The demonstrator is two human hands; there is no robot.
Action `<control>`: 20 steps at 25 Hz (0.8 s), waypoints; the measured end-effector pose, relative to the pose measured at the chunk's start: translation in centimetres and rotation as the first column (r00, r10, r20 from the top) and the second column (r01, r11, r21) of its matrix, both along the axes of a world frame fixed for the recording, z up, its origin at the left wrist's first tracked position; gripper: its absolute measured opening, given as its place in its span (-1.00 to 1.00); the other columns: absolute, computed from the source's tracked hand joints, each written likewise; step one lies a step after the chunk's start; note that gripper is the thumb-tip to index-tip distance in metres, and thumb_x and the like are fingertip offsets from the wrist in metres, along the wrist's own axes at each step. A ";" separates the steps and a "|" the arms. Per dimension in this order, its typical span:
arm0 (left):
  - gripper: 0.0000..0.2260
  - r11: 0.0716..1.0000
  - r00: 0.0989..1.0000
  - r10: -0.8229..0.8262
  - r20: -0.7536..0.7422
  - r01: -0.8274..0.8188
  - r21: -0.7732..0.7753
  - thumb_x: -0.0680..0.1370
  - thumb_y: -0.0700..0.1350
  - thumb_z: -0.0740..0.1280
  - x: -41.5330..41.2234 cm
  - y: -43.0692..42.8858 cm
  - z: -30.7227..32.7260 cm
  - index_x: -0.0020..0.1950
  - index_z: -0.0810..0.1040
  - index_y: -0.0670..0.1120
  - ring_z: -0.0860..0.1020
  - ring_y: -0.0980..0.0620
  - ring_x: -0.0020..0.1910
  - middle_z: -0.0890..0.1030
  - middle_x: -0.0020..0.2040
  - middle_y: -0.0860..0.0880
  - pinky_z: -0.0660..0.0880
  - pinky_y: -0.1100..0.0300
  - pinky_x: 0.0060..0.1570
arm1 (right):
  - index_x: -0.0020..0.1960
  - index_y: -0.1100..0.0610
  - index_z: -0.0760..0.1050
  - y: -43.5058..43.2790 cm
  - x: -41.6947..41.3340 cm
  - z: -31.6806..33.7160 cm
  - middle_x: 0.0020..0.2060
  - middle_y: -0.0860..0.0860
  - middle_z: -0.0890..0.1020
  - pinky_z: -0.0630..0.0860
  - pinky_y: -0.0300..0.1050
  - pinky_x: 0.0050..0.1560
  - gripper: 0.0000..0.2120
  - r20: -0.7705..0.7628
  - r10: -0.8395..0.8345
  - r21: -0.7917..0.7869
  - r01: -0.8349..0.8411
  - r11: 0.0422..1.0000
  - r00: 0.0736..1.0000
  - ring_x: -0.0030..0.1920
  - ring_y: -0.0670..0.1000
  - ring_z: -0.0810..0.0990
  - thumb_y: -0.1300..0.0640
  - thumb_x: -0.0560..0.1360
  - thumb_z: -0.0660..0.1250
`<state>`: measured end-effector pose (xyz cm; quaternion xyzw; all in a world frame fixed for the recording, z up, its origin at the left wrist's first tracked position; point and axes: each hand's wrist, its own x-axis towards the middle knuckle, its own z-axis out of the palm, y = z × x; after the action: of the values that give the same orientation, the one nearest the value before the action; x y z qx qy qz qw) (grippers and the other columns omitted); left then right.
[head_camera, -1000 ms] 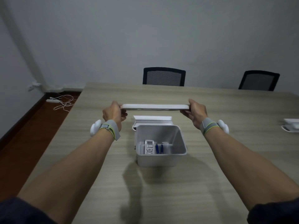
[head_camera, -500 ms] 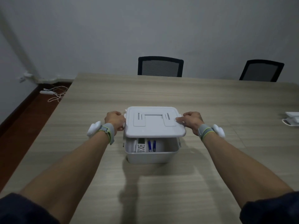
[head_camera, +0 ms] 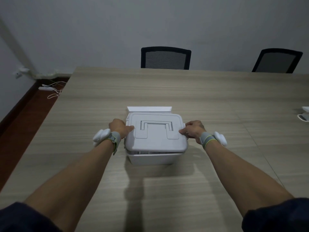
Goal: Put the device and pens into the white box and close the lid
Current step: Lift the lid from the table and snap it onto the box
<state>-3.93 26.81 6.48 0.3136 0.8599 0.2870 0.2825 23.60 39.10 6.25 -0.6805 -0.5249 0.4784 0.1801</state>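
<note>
Head view: left hand (head_camera: 119,128) and right hand (head_camera: 192,129) gripping lid (head_camera: 156,133) edges mid-frame, seating it on white box (head_camera: 154,158); front gap showing, next pressing down evenly.

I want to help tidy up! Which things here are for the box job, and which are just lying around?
For the job:
lid, held by the left hand and right hand
white box

Just lying around:
two chairs
white flat piece behind the box
white things at the table's right edge
cables on the floor
</note>
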 end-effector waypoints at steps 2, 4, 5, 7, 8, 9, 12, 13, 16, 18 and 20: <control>-0.77 0.999 1.000 -0.010 -0.025 0.009 -0.034 0.43 -0.04 0.49 0.2 0.0 -0.1 -0.20 0.62 -0.22 0.67 -0.21 -0.05 0.70 -0.06 -0.23 0.64 -0.02 0.00 | -0.19 0.13 0.54 -0.1 0.1 -0.6 -0.05 0.20 0.70 0.67 0.14 0.03 -0.72 0.002 0.003 -0.021 -0.003 1.000 1.000 -0.03 0.21 0.70 0.32 0.23 0.58; -0.72 0.998 1.000 -0.013 -0.025 0.012 -0.063 0.42 -0.04 0.48 0.2 -0.2 -0.3 -0.10 0.67 -0.27 0.67 -0.21 -0.07 0.70 -0.05 -0.22 0.64 0.00 -0.04 | -0.19 0.12 0.55 -0.2 0.1 -1.0 -0.05 0.19 0.70 0.67 0.12 0.03 -0.73 0.003 0.010 -0.030 -0.010 1.000 1.000 -0.05 0.19 0.71 0.30 0.23 0.58; -0.71 0.998 1.000 -0.013 -0.025 0.011 -0.070 0.42 -0.03 0.48 0.2 -0.4 -0.4 -0.07 0.68 -0.26 0.67 -0.21 -0.08 0.69 -0.05 -0.21 0.64 0.03 -0.07 | -0.18 0.12 0.56 -0.1 0.0 -1.2 -0.05 0.19 0.71 0.67 0.11 0.04 -0.74 0.000 0.011 -0.030 -0.011 0.999 1.000 -0.05 0.18 0.71 0.30 0.23 0.58; -0.70 0.996 0.999 -0.014 -0.031 0.011 -0.091 0.41 -0.01 0.47 0.1 -0.7 -0.5 -0.05 0.69 -0.24 0.67 -0.21 -0.10 0.69 -0.04 -0.20 0.62 0.07 -0.12 | -0.18 0.12 0.57 -0.1 -0.2 -1.2 -0.03 0.19 0.71 0.67 0.11 0.05 -0.74 0.003 0.017 -0.029 -0.017 0.999 1.000 -0.03 0.18 0.70 0.30 0.23 0.58; -0.69 0.995 0.999 -0.014 -0.035 0.011 -0.100 0.41 0.00 0.47 0.1 -0.8 -0.6 -0.04 0.69 -0.24 0.67 -0.21 -0.11 0.69 -0.03 -0.20 0.62 0.07 -0.12 | -0.17 0.13 0.58 -0.1 -0.3 -1.2 -0.03 0.20 0.70 0.67 0.11 0.05 -0.74 0.005 0.018 -0.030 -0.017 0.999 1.000 -0.02 0.19 0.70 0.30 0.24 0.58; -0.68 0.994 0.999 -0.015 -0.042 0.011 -0.108 0.41 0.01 0.47 0.2 -0.8 -0.7 -0.04 0.69 -0.24 0.67 -0.22 -0.11 0.69 -0.03 -0.20 0.63 0.05 -0.10 | -0.15 0.13 0.58 -0.1 -0.3 -1.3 -0.02 0.20 0.70 0.67 0.11 0.05 -0.74 0.004 0.016 -0.031 -0.016 0.999 1.000 -0.01 0.19 0.70 0.30 0.24 0.58; -0.67 0.993 0.998 -0.019 -0.052 0.013 -0.113 0.41 0.03 0.46 0.3 -0.9 -0.6 -0.04 0.68 -0.23 0.67 -0.22 -0.10 0.68 -0.02 -0.20 0.63 0.03 -0.07 | -0.11 0.13 0.59 -0.1 -0.1 -1.4 0.00 0.18 0.69 0.67 0.08 0.02 -0.74 0.009 0.014 -0.031 -0.014 0.999 1.000 0.03 0.20 0.68 0.28 0.27 0.58; -0.67 0.993 0.998 -0.019 -0.052 0.013 -0.113 0.41 0.03 0.46 0.3 -0.9 -0.6 -0.04 0.68 -0.23 0.67 -0.22 -0.10 0.69 -0.03 -0.19 0.63 0.02 -0.06 | -0.13 0.12 0.59 -0.1 0.0 -1.4 0.00 0.17 0.69 0.67 0.08 0.01 -0.75 0.008 0.015 -0.032 -0.015 0.999 1.000 0.03 0.20 0.68 0.28 0.27 0.58; -0.69 0.995 1.000 -0.002 -0.030 -0.001 -0.101 0.40 0.00 0.47 0.4 -1.1 -0.6 -0.05 0.68 -0.23 0.67 -0.22 -0.12 0.68 -0.04 -0.19 0.64 0.01 -0.06 | -0.13 0.12 0.59 -0.2 0.0 -1.5 -0.01 0.17 0.70 0.67 0.07 0.00 -0.76 -0.004 0.004 -0.045 -0.005 0.999 1.000 0.03 0.19 0.69 0.28 0.28 0.58; -0.70 0.996 1.000 0.016 -0.015 -0.017 -0.091 0.39 -0.02 0.47 0.5 -1.3 -0.7 -0.05 0.68 -0.24 0.67 -0.21 -0.13 0.68 -0.05 -0.19 0.64 0.03 -0.08 | -0.08 0.16 0.61 -0.2 0.1 -1.7 -0.01 0.18 0.71 0.68 0.05 -0.02 -0.74 -0.006 -0.002 -0.055 0.002 0.998 1.000 0.03 0.19 0.69 0.29 0.27 0.58; -0.72 0.995 1.000 0.028 0.003 -0.027 -0.100 0.38 -0.05 0.47 0.5 -1.5 -0.9 -0.06 0.68 -0.24 0.67 -0.20 -0.14 0.68 -0.07 -0.19 0.64 0.03 -0.10 | -0.05 0.19 0.63 -0.4 0.3 -2.1 -0.03 0.19 0.71 0.68 0.04 -0.04 -0.73 -0.001 -0.004 -0.067 0.004 0.998 1.000 0.03 0.19 0.69 0.30 0.28 0.57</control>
<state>-3.40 25.33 5.54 0.2865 0.8768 0.2483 0.2958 23.91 38.72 4.20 -0.6870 -0.5072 0.4957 0.1582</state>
